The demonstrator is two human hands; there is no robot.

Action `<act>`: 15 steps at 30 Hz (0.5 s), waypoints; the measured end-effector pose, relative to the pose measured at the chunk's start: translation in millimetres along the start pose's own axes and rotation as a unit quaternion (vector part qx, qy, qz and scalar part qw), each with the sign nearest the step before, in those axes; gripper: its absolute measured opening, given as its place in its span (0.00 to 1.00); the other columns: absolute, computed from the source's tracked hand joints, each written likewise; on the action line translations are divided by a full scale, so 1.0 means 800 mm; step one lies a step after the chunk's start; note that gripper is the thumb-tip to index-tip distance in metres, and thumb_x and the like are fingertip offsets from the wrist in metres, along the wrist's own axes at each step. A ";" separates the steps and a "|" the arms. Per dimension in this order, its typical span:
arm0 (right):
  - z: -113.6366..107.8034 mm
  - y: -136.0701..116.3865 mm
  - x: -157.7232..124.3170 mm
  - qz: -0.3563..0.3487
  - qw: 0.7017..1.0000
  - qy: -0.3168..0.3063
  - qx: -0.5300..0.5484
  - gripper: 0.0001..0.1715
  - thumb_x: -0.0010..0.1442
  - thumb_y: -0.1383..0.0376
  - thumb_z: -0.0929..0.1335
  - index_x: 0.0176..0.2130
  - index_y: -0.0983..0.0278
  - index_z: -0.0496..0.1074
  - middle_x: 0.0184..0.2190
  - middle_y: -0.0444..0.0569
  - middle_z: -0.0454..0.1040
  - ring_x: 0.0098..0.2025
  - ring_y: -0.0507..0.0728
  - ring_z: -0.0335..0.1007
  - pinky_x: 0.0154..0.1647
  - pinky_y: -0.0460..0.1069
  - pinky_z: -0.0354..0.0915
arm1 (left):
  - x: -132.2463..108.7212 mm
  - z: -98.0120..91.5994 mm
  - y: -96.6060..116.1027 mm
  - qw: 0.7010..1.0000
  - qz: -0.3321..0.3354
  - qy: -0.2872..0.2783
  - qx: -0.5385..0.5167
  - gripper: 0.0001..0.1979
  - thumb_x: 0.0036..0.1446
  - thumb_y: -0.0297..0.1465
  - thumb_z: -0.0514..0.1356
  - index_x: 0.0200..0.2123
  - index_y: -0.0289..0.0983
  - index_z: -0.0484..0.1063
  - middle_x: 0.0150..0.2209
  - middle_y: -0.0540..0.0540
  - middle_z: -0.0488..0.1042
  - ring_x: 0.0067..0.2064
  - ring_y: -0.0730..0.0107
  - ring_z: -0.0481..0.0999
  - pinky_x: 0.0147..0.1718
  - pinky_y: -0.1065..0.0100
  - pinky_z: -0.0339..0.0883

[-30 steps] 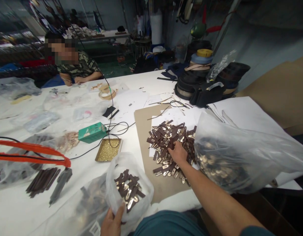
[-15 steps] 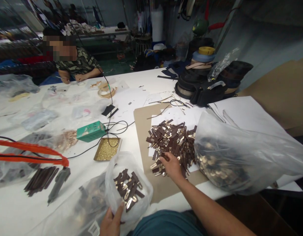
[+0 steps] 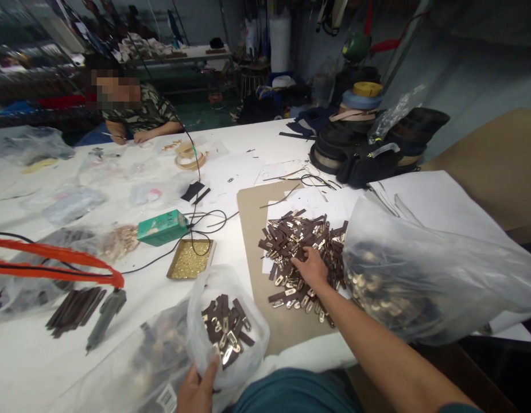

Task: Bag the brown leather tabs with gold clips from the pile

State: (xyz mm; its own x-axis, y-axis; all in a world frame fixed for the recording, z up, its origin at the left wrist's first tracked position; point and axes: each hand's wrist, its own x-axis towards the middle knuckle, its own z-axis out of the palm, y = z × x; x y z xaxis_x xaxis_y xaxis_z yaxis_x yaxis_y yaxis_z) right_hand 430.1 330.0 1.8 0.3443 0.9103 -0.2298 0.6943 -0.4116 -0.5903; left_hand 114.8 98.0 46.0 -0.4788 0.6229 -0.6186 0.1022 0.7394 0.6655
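at a crowded worktable, a left hand pinches the near rim of a clear plastic bag, apparently so its mouth stands wide above the brown tabs inside, while the right hand reaches into a heap of metal-ended tabs, fingers drawn narrow, any grip impossible to tell; the heap lies over a tan board, likely for easy reach, beside a larger filled bag
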 end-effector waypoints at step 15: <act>0.010 0.026 0.011 -0.026 0.994 -0.004 -0.105 0.27 0.67 0.60 0.67 0.64 0.54 0.69 0.53 0.48 0.74 0.51 0.56 0.73 0.49 0.47 0.65 | 0.008 -0.003 0.000 0.999 -0.005 -0.013 0.033 0.38 0.53 0.59 0.59 0.52 0.32 0.76 0.47 0.38 0.82 0.45 0.49 0.81 0.43 0.57 0.75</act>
State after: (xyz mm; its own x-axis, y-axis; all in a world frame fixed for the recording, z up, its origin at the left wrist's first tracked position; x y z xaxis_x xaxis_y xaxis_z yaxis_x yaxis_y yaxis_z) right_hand 442.3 329.7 -18.4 0.2997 0.9305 -0.2106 0.8277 -0.3634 -0.4277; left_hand 109.7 101.1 43.0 -0.4580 0.6208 -0.6363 0.1545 0.7604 0.6308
